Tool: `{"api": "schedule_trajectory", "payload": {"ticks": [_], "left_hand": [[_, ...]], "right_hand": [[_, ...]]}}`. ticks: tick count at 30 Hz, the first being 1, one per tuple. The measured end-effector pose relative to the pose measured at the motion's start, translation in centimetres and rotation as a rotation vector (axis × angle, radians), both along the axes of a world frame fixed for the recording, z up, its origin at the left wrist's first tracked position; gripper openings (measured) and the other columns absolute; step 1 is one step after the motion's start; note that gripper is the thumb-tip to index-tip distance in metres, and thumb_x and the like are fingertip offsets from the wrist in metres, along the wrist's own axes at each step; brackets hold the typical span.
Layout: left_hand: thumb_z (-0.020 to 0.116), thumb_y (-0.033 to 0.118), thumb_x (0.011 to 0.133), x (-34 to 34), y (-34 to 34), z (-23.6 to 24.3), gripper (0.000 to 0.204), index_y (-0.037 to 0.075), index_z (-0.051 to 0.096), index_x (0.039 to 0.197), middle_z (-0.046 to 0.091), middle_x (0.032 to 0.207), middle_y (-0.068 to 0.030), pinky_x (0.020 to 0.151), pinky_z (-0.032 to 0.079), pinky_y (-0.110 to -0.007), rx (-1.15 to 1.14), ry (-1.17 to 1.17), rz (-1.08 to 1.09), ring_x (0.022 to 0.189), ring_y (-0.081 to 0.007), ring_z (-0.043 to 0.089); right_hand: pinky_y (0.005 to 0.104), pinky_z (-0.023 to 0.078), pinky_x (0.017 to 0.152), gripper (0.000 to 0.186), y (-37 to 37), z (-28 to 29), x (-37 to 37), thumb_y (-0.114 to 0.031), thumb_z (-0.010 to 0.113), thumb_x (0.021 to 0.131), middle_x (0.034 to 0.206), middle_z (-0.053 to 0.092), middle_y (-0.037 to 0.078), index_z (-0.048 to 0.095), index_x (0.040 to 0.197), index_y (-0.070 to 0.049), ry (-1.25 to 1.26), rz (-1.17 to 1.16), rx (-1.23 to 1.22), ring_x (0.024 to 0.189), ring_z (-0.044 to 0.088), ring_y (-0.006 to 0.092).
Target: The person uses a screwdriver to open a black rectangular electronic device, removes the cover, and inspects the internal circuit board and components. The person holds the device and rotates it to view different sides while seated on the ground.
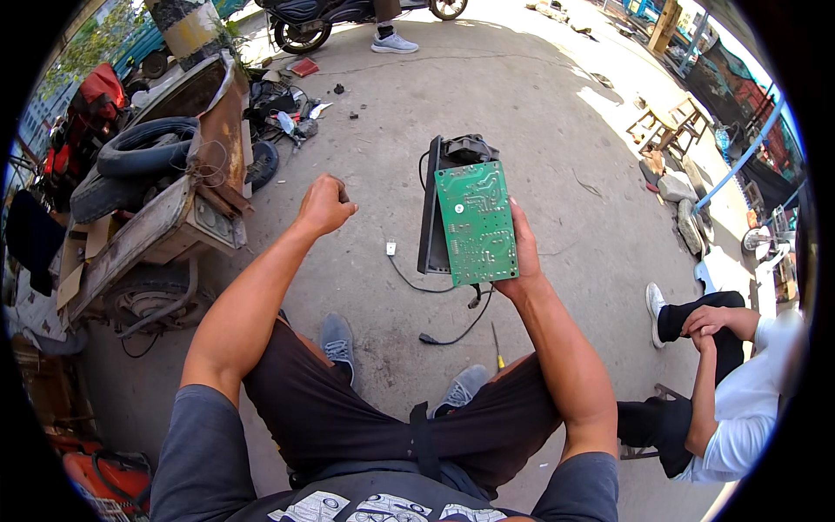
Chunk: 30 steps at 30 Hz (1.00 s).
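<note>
My right hand (524,257) grips a green circuit board (477,235) by its right edge and lower corner, with its soldered face turned up. Behind the board, a black open casing (430,213) shows along the left and top, partly covered by it. A cable with a white connector (391,249) and another ending in a black plug (428,338) trail on the ground below. My left hand (326,205) is raised to the left of the board, apart from it. Its fingers are curled in, and whatever they hold, if anything, is hidden.
A screwdriver with a yellow handle (500,360) lies near my right shoe. At left stands a rusty cart (178,209) with old tyres on it. Someone in a white shirt (739,435) sits at right. Wooden stools (665,126) and a motorbike (304,26) are farther off.
</note>
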<state>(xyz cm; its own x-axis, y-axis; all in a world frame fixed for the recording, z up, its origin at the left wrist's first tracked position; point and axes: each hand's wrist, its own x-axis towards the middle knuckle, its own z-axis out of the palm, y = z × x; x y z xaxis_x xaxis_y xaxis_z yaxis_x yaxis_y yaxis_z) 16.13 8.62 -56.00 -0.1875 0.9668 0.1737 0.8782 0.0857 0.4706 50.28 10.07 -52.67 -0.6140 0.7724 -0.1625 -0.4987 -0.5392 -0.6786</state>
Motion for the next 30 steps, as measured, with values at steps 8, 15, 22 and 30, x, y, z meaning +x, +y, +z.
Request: {"api": "schedule_trajectory", "payload": {"ticks": [8,15,22,30], "left_hand": [[0.071,0.026,0.088,0.5,0.3,0.1,0.043,-0.008,0.058,0.065,0.050,0.054,-0.0187,0.054,0.043,-0.044,-0.182,-0.119,-0.029,0.050,-0.0262,0.052],[0.073,0.023,0.086,-0.1,1.1,-0.3,0.030,-0.005,0.069,0.096,0.068,0.081,-0.0215,0.072,0.051,-0.042,-0.262,0.013,0.095,0.082,-0.0300,0.069],[0.079,0.018,0.079,2.2,0.1,1.6,0.094,0.009,0.023,0.154,0.027,0.155,-0.0253,0.116,0.031,-0.050,-0.162,0.161,0.185,0.142,-0.0456,0.028],[0.077,0.022,0.082,2.4,-0.2,1.1,0.057,0.000,0.055,0.130,0.045,0.143,-0.0238,0.108,0.041,-0.043,0.005,-0.014,0.049,0.132,-0.0377,0.047]], "right_hand": [[0.0463,0.053,0.099,0.060,0.2,-0.2,0.0,-0.053,0.039,0.102,0.134,0.061,0.012,0.050,0.143,-0.010,0.020,0.008,0.006,0.116,0.064,0.0274],[0.0456,0.054,0.098,0.059,0.2,-0.1,0.0,-0.052,0.038,0.103,0.134,0.061,0.012,0.050,0.143,-0.011,0.022,-0.005,0.003,0.116,0.064,0.0269],[0.0459,0.054,0.099,0.059,-0.1,0.4,0.1,-0.053,0.039,0.103,0.134,0.061,0.012,0.050,0.143,-0.011,0.042,0.015,-0.007,0.116,0.064,0.0271],[0.0461,0.054,0.098,0.058,-0.4,1.0,0.0,-0.052,0.040,0.103,0.134,0.062,0.012,0.051,0.142,-0.010,0.077,0.011,-0.034,0.116,0.064,0.0276]]}}
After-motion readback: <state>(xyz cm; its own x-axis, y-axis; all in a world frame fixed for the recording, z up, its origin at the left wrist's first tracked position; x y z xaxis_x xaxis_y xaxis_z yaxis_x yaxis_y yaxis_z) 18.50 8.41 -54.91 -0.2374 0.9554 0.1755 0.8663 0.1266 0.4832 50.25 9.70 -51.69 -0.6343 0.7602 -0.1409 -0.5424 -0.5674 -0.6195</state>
